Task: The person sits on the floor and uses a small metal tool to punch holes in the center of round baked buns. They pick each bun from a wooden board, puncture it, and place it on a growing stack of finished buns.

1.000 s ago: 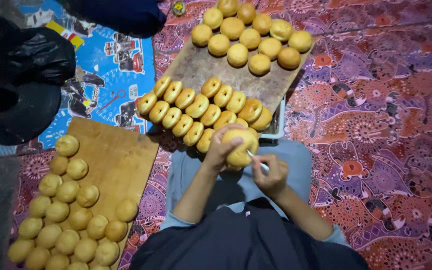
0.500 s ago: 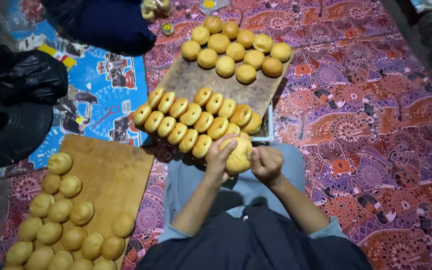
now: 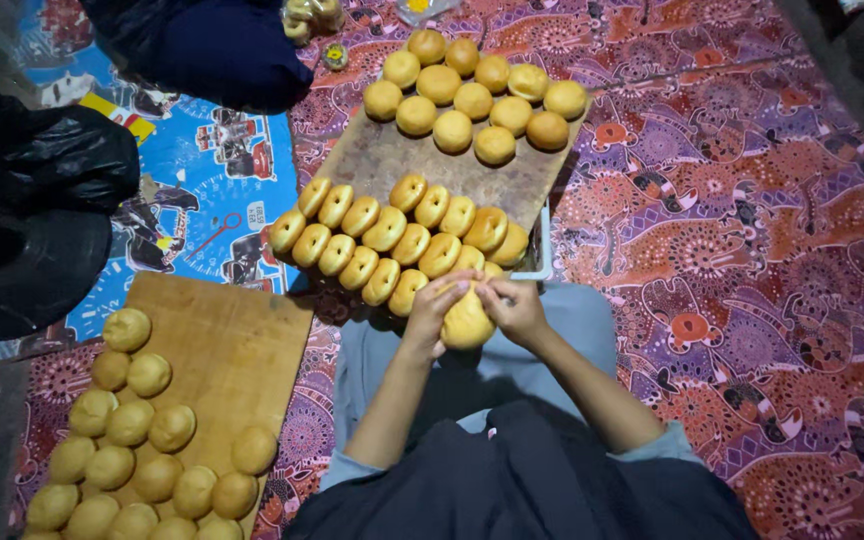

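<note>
A round golden bun is held over my lap by both hands. My left hand wraps its left side, and my right hand grips its right side with fingers on top. Just beyond my hands, two rows of several ring-shaped buns stand on edge on a wooden board. Farther back on that board lies a cluster of several round buns.
A second wooden board at my left carries several pale round buns. Black plastic bags lie at the far left on a blue printed mat. A dark blue bundle sits at the top. A patterned purple and orange cloth covers the floor.
My right hand has closed in onto the bun from the right, so both hands now hold it. The view has shifted, showing more of the far end of the board.
</note>
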